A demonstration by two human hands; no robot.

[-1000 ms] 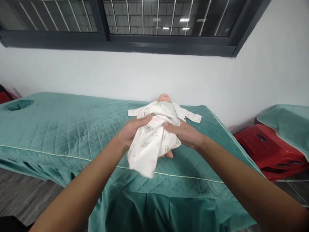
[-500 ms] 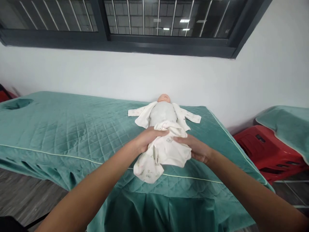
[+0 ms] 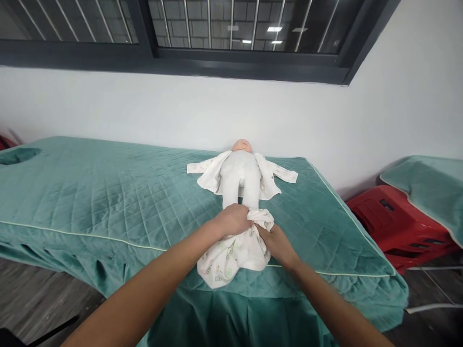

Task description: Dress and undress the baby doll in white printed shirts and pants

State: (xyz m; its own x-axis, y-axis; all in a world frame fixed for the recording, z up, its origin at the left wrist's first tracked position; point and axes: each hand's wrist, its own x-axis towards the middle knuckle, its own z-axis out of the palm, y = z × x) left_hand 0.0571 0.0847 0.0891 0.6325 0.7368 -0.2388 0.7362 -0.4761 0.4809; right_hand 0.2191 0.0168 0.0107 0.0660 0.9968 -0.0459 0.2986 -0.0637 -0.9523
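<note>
Left hand [image 3: 235, 219] and right hand [image 3: 277, 243] both clench the bunched printed baby pants [image 3: 231, 253] at the doll [image 3: 241, 176]'s leg ends near the teal bed [image 3: 108, 193]'s front edge; looks like pulling them off, which calls for a straight tug clear of the feet.

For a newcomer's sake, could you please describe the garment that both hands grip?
On the teal quilted bed under the window, a doll lies on an open white jacket. At its feet, the left hand and right hand grip the garment: white with small prints, and crumpled, unlike the spread jacket.
</note>
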